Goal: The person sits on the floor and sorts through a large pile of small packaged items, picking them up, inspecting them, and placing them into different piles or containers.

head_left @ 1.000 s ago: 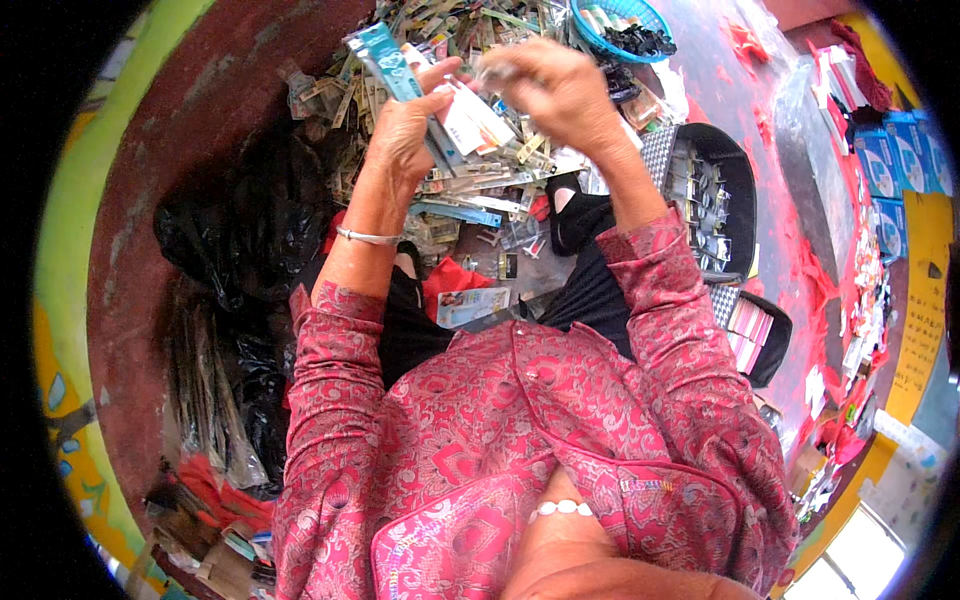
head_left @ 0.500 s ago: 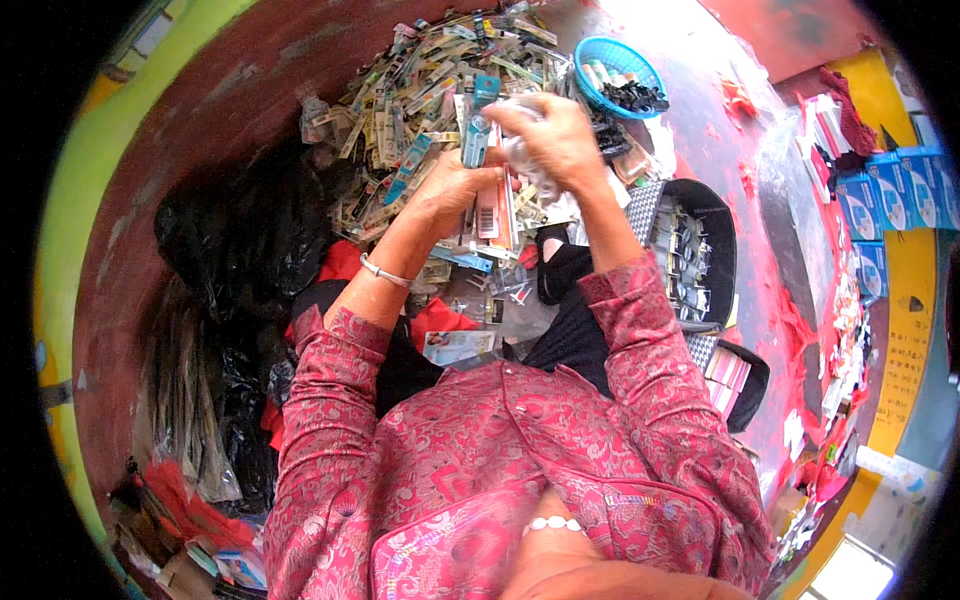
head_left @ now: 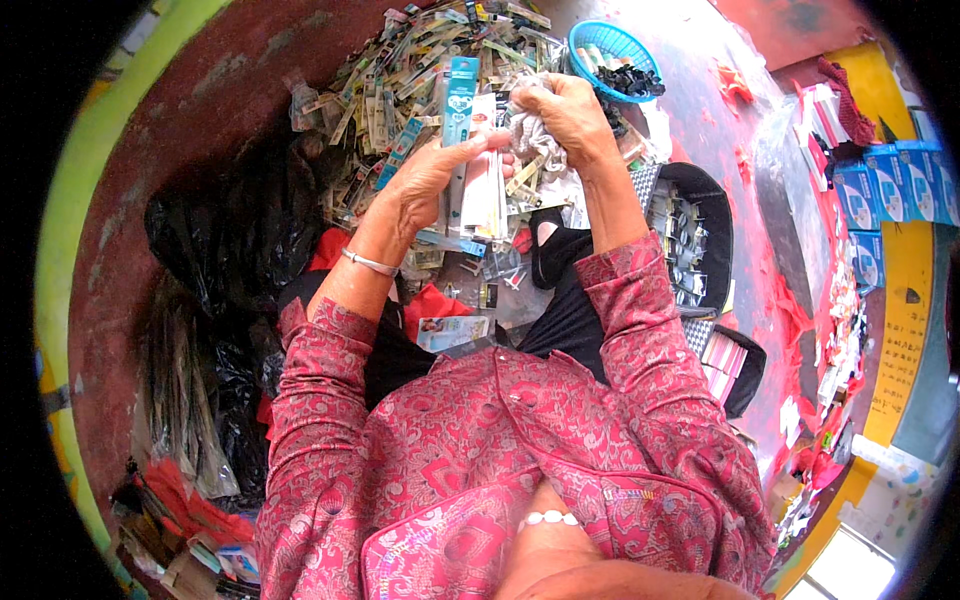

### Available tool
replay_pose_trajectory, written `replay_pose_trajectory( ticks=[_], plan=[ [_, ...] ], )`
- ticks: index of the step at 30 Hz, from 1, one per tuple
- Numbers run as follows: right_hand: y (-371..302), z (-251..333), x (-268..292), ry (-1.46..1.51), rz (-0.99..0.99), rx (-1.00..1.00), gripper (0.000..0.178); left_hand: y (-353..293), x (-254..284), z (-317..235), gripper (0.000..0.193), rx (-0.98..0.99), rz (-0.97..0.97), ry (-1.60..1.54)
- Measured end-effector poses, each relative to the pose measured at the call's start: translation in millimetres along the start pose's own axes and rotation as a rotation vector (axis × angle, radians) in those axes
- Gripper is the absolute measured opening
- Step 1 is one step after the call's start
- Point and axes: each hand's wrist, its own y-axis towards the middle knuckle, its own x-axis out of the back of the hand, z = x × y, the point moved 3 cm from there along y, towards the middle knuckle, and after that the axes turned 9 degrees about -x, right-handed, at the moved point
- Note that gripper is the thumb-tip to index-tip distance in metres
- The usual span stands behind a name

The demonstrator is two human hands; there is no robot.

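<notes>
My left hand [head_left: 428,182] is closed around several slim flat packages. One is a long teal-topped package [head_left: 460,100] with a clear lower part, and beside it are white narrow packages [head_left: 485,205]. My left thumb lies across them. To the right, my right hand [head_left: 578,115] is closed on a bunched whitish-grey cloth [head_left: 536,138], which sits a little apart from the teal package. Beyond both hands spreads a big heap of similar slim packages [head_left: 400,95]. What lies under my left fingers is partly hidden.
A blue plastic basket [head_left: 615,42] with black pieces stands at the far right. Nearer are a black box [head_left: 715,240] of small packages and a smaller black box [head_left: 745,380] with pink-striped cards. Black plastic bags [head_left: 235,240] lie at left. Blue boxes [head_left: 900,190] stack at the right edge.
My right hand has moved right with the cloth, away from the packages. The teal package has shifted slightly left and up, and its front shows more fully.
</notes>
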Motion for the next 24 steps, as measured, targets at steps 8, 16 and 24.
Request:
replay_pose_trajectory(
  ticks=[8, 16, 24],
  plan=[
    [-6, 4, -12, -0.092, 0.088, 0.047, 0.02, 4, 1, 11, 0.029, 0.062, 0.032, 0.29],
    [-1, -3, -2, -0.024, 0.029, 0.028, 0.013, -1, 3, -3, 0.035, 0.051, 0.013, 0.009],
    [-12, 14, -5, 0.096, 0.117, 0.036, 0.008, -1, -1, -5, 0.032, -0.035, -0.008, 0.156]
  ],
)
